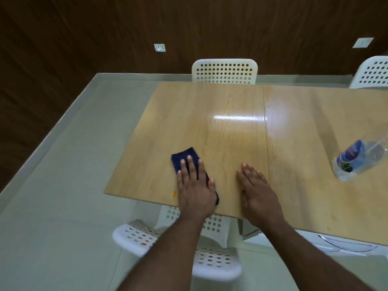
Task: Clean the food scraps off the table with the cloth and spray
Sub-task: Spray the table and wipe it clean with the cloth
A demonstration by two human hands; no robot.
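A folded dark blue cloth (184,158) lies near the front left of the light wooden table (231,131). My left hand (195,185) presses flat on the cloth with straight fingers. My right hand (256,190) rests flat on the bare tabletop just right of it, holding nothing. A small orange food scrap (174,194) sits at the table's front edge, just left of my left hand. A clear spray bottle with a blue label (357,162) lies on its side at the right of the table.
A white perforated chair (224,71) stands at the far side and another (373,72) at the far right. A third white chair (178,246) is under the near edge, with a red scrap (144,244) on its seat. Pale floor lies to the left.
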